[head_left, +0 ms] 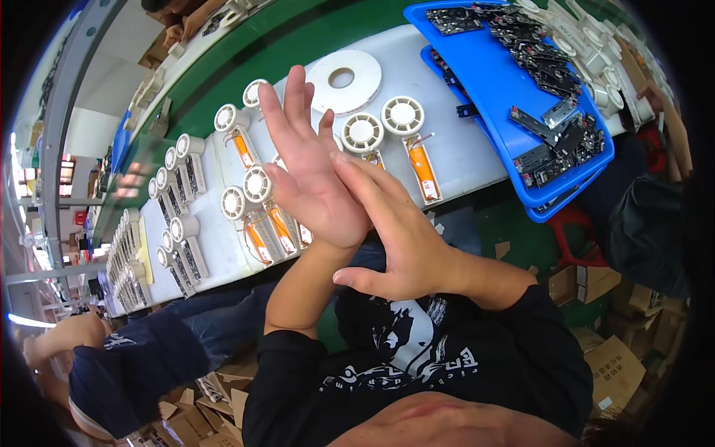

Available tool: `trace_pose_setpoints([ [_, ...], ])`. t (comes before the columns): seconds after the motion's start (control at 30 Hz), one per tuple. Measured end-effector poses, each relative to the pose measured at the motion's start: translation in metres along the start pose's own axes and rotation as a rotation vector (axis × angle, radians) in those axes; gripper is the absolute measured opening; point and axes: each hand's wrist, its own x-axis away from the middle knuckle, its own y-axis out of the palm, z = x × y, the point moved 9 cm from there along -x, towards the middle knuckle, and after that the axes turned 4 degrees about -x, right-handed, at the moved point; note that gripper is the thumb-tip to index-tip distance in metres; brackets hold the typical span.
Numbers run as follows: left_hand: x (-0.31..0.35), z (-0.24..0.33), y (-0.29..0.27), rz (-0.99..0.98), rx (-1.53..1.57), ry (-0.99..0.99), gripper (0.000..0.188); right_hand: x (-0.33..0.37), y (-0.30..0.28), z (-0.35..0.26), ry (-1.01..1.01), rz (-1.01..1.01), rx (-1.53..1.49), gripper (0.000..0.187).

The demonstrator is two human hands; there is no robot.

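My left hand is raised over the near side of the worktable, palm up, with its fingers spread and nothing held. Against its little-finger side lies my right hand, back showing, fingers stretched out and thumb apart. Just beyond my right hand lies a white handheld fan with its handle exposed, showing an orange battery and thin wires. A similar fan beside it is partly hidden by my hands. More open fans with orange batteries lie left of my left hand. Behind my fingertips rests a white tape roll.
Stacked blue trays with several black circuit boards stand at the right. Rows of fans with boards line the left of the white worktable. People sit at left and right; cardboard boxes lie on the floor.
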Motion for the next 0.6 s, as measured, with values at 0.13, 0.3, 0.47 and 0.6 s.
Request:
trace_pose_setpoints([
  [0.13,0.004,-0.001,0.016,-0.006,0.049,-0.049,0.095,0.001,-0.011,0.007,0.009,0.045,0.014,0.104],
  [0.3,0.011,-0.006,0.022,-0.049,0.242,-0.124,0.098,0.019,-0.021,-0.005,-0.040,0.029,0.202,0.098],
  [0.47,0.019,-0.020,0.026,-0.063,0.459,-0.193,0.092,0.051,-0.026,-0.009,0.037,-0.020,0.220,0.089],
  [0.6,0.044,-0.038,0.045,-0.074,0.682,-0.402,0.097,0.078,-0.040,-0.010,0.048,0.111,0.405,0.083],
])
